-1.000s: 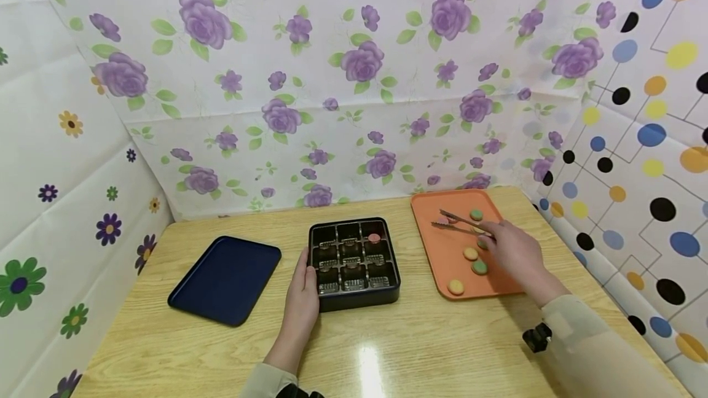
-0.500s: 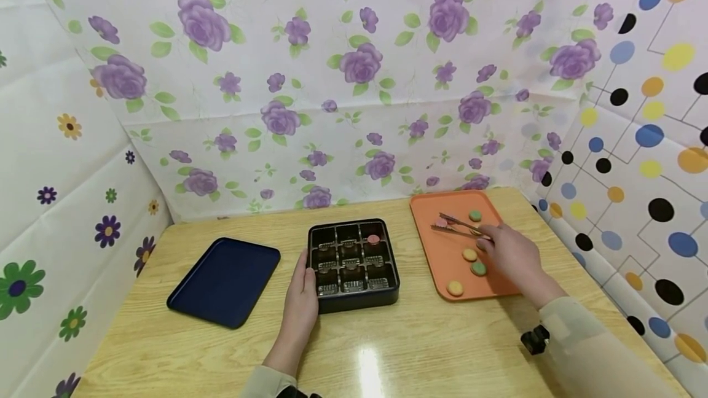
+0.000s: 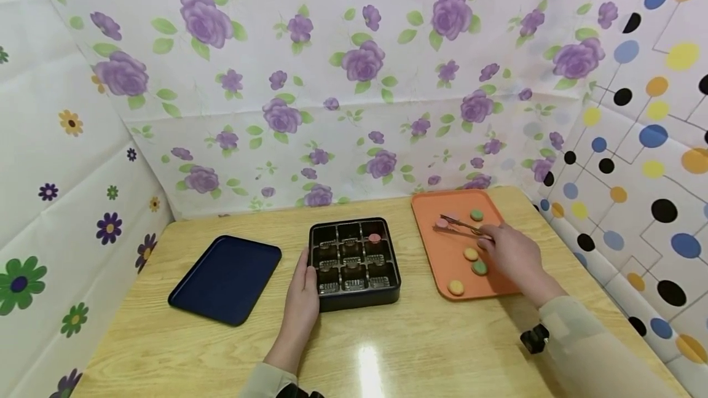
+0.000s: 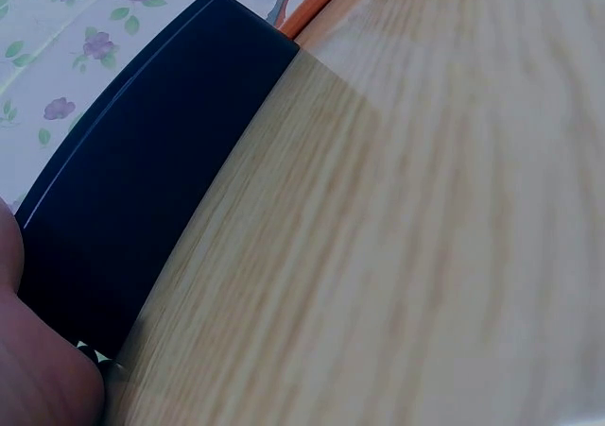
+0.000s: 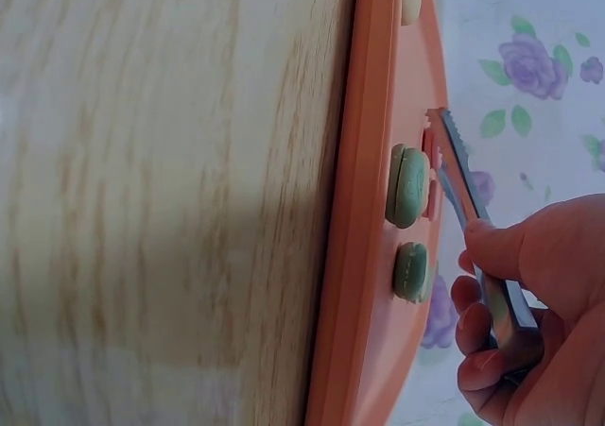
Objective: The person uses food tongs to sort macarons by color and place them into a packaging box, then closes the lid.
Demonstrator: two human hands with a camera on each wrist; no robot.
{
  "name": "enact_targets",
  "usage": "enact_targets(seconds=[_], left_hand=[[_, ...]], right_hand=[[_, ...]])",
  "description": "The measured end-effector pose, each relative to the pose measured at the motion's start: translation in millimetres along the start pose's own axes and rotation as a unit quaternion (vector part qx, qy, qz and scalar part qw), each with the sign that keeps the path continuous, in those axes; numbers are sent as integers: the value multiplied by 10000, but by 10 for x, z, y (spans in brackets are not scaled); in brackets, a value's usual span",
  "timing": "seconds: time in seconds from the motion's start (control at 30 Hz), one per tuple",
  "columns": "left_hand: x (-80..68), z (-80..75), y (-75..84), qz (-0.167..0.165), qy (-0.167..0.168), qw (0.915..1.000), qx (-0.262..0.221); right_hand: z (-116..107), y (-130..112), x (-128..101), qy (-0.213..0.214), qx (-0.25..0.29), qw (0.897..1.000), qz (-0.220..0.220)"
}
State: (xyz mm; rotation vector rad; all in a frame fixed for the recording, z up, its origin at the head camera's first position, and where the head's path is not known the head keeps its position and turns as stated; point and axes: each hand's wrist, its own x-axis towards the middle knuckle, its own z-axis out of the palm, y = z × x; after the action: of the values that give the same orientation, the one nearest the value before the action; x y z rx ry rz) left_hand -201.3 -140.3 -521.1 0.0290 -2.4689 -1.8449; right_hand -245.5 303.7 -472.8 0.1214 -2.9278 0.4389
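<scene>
We close our tongs on a pink cookie

Our right hand point(image 3: 511, 253) grips the tongs point(image 3: 461, 228), whose tips have dropped onto the pink cookie point(image 3: 441, 223) at the tray's point(image 3: 428, 244) far edge; we can lift it. Our left hand point(image 3: 302, 290) lies flat against the box point(image 3: 354, 263).

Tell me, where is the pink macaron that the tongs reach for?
In the head view, the pink macaron lies near the orange tray's far left corner, at the tips of the tongs.

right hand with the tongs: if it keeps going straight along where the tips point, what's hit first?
Likely the pink macaron on the orange tray. The right hand holds the tongs with their tips at it; contact can't be judged.
</scene>
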Motion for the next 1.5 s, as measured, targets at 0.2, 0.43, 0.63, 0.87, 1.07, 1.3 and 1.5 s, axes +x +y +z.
enact_targets(seconds=[0.2,0.43,0.63,0.87,1.07,1.3,1.5], left_hand=[[-18,3,-6,-36,-13,10000,-42],[6,-14,23,11,37,10000,45],[-4,-20,14,-7,0,10000,22],[0,-23,20,-9,2,10000,-9],[8,1,16,-28,-51,9999,-97],[0,16,4,-33,-13,10000,-59],[3,19,-10,10,8,10000,-89]], right_hand=[[22,38,-8,-62,22,10000,41],[-5,35,-20,20,104,9999,-50],[1,35,-25,26,114,9999,44],[4,25,-51,132,122,9998,60],[0,41,-104,174,107,9998,78],[7,38,-151,231,68,9997,27],[-47,-37,-186,390,191,9990,-107]])
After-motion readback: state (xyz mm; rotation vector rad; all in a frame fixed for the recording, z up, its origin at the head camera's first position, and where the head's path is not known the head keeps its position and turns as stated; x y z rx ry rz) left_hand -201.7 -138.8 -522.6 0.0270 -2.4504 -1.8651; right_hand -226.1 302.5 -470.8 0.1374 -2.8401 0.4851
